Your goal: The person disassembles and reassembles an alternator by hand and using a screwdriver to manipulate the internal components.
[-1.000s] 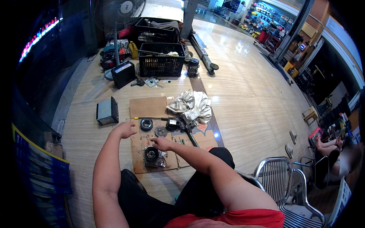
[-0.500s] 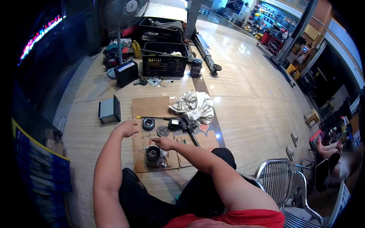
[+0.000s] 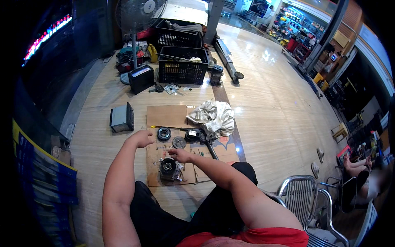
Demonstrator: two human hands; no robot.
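Note:
My left hand (image 3: 142, 139) hovers by the left edge of the cardboard (image 3: 164, 114), fingers stretched and holding nothing I can see. Close to its fingertips lies a black ring-shaped pulley (image 3: 163, 133). Over the cardboard, my right hand (image 3: 181, 155) has its index finger extended, with no object visible in it. Just below that finger sits a metal machine part with a round black pulley (image 3: 168, 165), like a compressor. A grey round plate (image 3: 179, 142) lies beyond the right hand. Several small parts are scattered around; they are too small to name.
A crumpled whitish cloth (image 3: 212, 118) and a black long-handled tool (image 3: 210, 149) lie at the cardboard's right side. A grey box-shaped case (image 3: 121, 117) stands to the left. Black crates (image 3: 183, 74) and a standing fan (image 3: 142, 12) are farther off. A metal chair (image 3: 294, 195) is at right.
The whole view has shifted slightly, with floor things appearing a little farther right. Both hands keep nearly the same places over the cardboard.

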